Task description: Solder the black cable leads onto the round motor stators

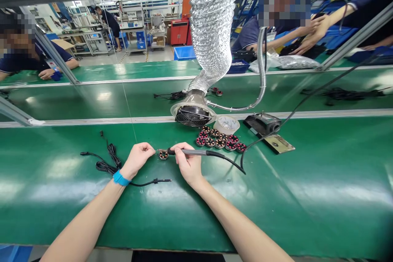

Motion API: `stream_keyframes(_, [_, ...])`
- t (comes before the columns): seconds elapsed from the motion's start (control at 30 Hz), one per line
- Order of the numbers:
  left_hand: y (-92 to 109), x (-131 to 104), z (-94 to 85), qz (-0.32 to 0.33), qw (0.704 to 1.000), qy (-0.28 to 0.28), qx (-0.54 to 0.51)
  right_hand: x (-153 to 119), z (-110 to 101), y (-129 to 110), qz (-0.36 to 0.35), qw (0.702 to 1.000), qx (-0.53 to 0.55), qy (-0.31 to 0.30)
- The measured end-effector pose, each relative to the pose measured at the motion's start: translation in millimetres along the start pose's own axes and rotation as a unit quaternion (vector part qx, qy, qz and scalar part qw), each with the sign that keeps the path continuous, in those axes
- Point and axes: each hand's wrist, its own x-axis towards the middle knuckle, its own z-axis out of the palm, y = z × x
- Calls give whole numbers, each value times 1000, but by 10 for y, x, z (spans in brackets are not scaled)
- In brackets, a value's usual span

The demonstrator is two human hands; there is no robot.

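My right hand [189, 166] is closed around the grey handle of a soldering iron [196, 152], whose tip end points left. Under that tip sits a small round motor stator [163, 155] with copper windings, on the green bench. My left hand [139, 157] pinches a thin solder wire [125, 90] that hangs down from above. Its fingertips are just left of the iron's tip; whether wire and tip touch is too small to tell. A black cable [107, 166] lies coiled beside my left wrist, one end reaching below the stator.
Several stators [220, 143] are grouped right of my hands, near a tape roll [226, 124]. A fume extractor [193, 114] hangs at the bench's back. Right of it stands an iron holder [262, 123] with a sponge tray [280, 144]. Co-workers sit across the bench.
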Motion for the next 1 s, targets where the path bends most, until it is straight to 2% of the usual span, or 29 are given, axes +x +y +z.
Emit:
stream_keyframes(0.43, [-31,14,15,1,1000,0,-1,-17,30,18,30,999,13,-28])
stream_keyframes(0.7, [-62,24,9,3,1000,-4,5,-6,20,-34,50,998,43,13])
stream_keyframes(1.0, [-45,18,17,3,1000,-3,-4,-18,26,19,48,998,35,13])
